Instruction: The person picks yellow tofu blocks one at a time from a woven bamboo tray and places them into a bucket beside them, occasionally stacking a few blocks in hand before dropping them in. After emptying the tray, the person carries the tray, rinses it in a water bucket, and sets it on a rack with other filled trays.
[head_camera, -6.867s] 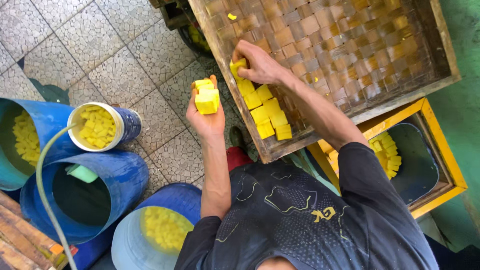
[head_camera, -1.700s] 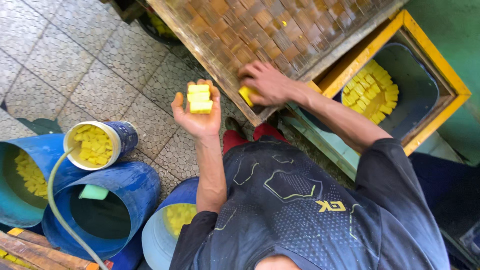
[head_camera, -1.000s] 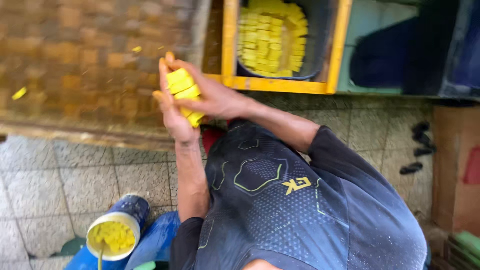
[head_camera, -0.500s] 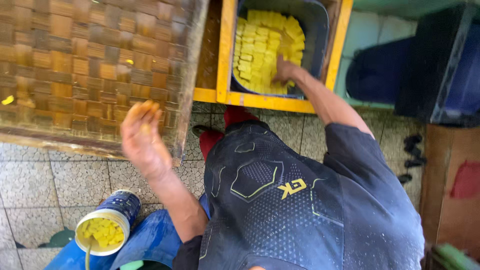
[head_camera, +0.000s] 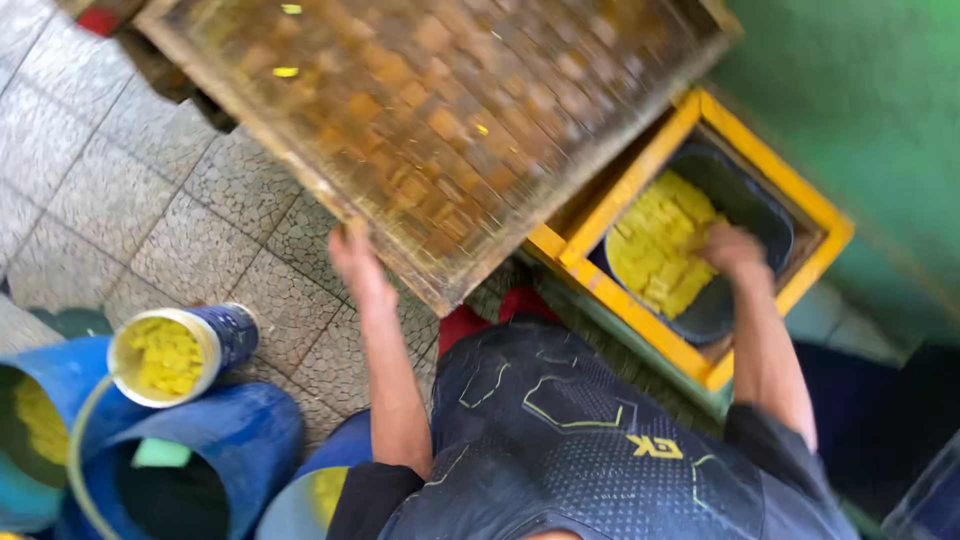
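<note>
Soft, even daylight, fairly bright, with no hard shadows and no strong glare. Strong motion blur over almost everything: woven bamboo tray (head_camera: 440, 120) smeared, its weave pattern soft; both hands streaked, the left hand (head_camera: 357, 262) at the tray edge and the right hand (head_camera: 735, 250) in the dark tub (head_camera: 745, 295), fingers not separable. Yellow cubes (head_camera: 660, 240) merged into one bright mass. Tiled floor (head_camera: 150, 190) a little clearer. Green wall (head_camera: 860, 120) flat, without detail. Darker lower right corner.
</note>
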